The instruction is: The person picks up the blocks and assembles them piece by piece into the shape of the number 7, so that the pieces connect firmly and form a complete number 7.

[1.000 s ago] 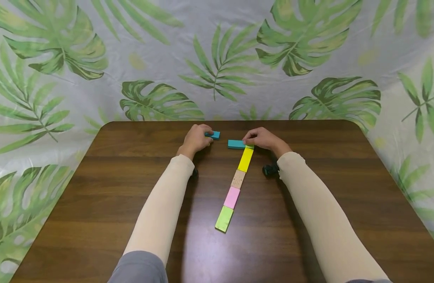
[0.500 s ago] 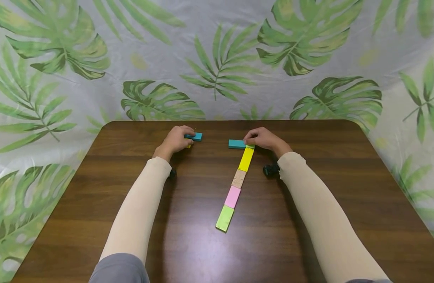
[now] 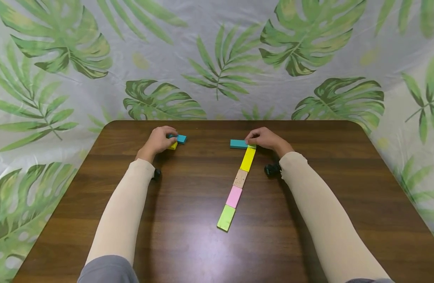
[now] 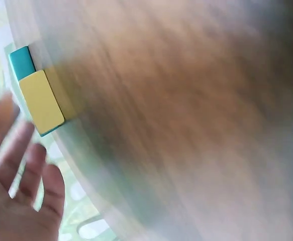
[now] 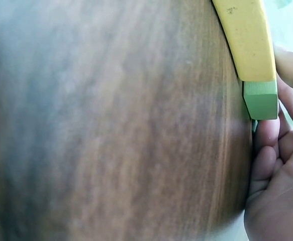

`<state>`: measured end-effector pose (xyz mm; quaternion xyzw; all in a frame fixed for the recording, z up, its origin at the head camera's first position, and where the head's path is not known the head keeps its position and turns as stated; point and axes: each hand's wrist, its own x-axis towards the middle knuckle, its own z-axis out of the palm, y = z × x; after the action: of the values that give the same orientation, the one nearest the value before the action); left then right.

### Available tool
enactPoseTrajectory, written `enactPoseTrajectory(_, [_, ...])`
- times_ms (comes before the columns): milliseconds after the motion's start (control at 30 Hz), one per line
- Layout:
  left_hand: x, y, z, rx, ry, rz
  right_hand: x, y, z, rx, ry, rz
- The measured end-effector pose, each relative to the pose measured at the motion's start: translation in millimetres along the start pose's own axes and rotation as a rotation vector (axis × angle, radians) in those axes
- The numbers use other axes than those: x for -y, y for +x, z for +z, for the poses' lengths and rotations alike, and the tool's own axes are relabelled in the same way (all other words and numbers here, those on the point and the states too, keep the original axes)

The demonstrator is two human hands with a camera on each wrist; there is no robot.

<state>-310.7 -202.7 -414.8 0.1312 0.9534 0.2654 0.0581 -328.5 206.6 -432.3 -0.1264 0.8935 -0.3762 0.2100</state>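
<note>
My left hand, near the table's far left edge, has thumb and finger around a blue wooden block. A yellow block lies close against its near side, under the thumb. In the left wrist view that yellow block covers most of the blue one, and the fingers are blurred. My right hand pinches a green block at the far end of a row. A teal block lies crosswise there, its right end at the fingertips. The nearest row piece is a long yellow block.
The row runs toward me with a natural wood block, a pink block and a lime block, laid end to end. Beneath is a brown wooden table. A leaf-patterned cloth hangs behind its far edge.
My left hand has moved left along the far side of the table, and the blue and yellow blocks have moved with it. The right hand and the row have stayed in place.
</note>
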Motion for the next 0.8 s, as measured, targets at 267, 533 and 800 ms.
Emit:
enactPoseTrajectory(267, [-6.9, 9.8, 0.1, 0.014, -0.011, -0.165, -1, -0.2, 1, 0.008, 0.023, -0.005])
enactPoseTrajectory(533, [-11.6, 19.2, 3.0, 0.051, -0.053, -0.182, -2, 0.7, 0, -0.003, 0.017, -0.004])
enactPoseTrajectory(800, [-19.2, 25.0, 3.8, 0.060, -0.059, -0.230, 0, -0.1, 1, -0.012, 0.017, 0.008])
